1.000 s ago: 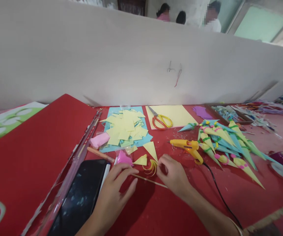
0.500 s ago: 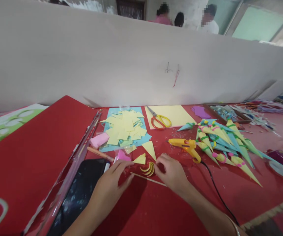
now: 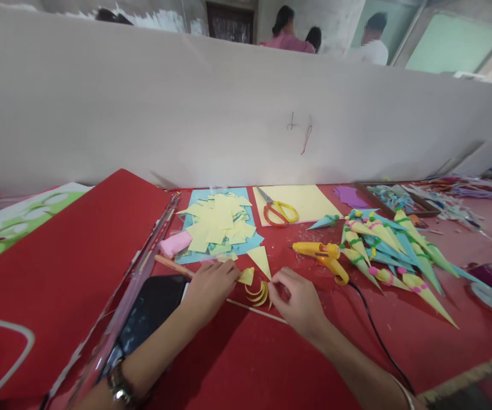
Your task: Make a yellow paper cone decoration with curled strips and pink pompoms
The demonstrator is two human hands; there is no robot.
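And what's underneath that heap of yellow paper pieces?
Blue paper shows around the heap, on the red tabletop. A greenish piece peeks out at the near edge. Whatever lies beneath the middle is covered.

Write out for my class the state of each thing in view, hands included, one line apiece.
Left hand: palm down, fingers close together
Right hand: fingers curled, grip unclear
Yellow strips: curled
Thin stick: lying flat
Scissors: lying on yellow sheet, blades look together
Glue gun: on its side, heat unknown
Paper pieces: cut, heaped
Paper cones: decorated, mostly piled
Black device: lying flat
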